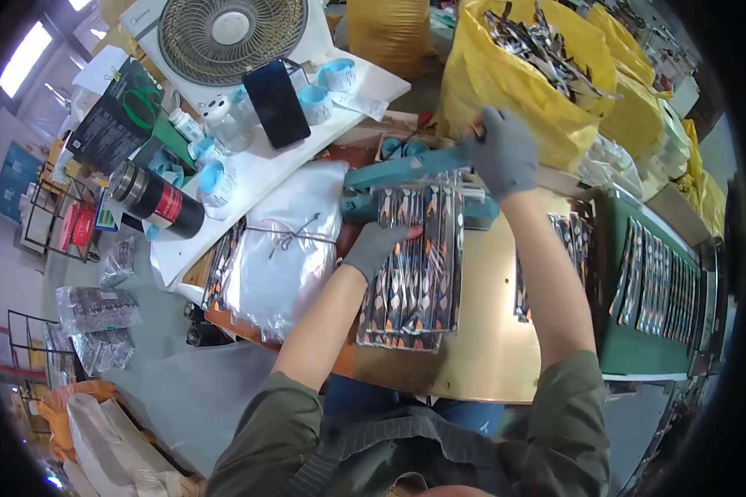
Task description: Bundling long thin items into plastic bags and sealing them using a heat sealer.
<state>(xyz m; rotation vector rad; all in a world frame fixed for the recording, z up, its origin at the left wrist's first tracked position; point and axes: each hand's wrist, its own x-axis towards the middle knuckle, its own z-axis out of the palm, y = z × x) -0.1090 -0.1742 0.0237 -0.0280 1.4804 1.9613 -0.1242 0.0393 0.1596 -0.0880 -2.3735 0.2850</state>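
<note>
A clear bag of dark strips with orange and white patterns (414, 282) lies in front of me, its upper end inside the jaw of a teal heat sealer (482, 214). My left hand (377, 247), in a grey fingerless glove, holds the bag's left side with the thumb on top. My right hand (503, 153), gloved alike, is closed around the right end of the sealer's raised teal arm (406, 168). A stack of clear plastic bags (278, 248), tied with a dark cord, sits left of the sealer.
More patterned strips (568, 248) lie right of the sealer, and rows of them (659, 282) on a green tray (617, 348). Yellow sacks (481, 91) stand behind. A white board (282, 166) carries a fan (232, 37), phone (276, 103) and black thermos (157, 199).
</note>
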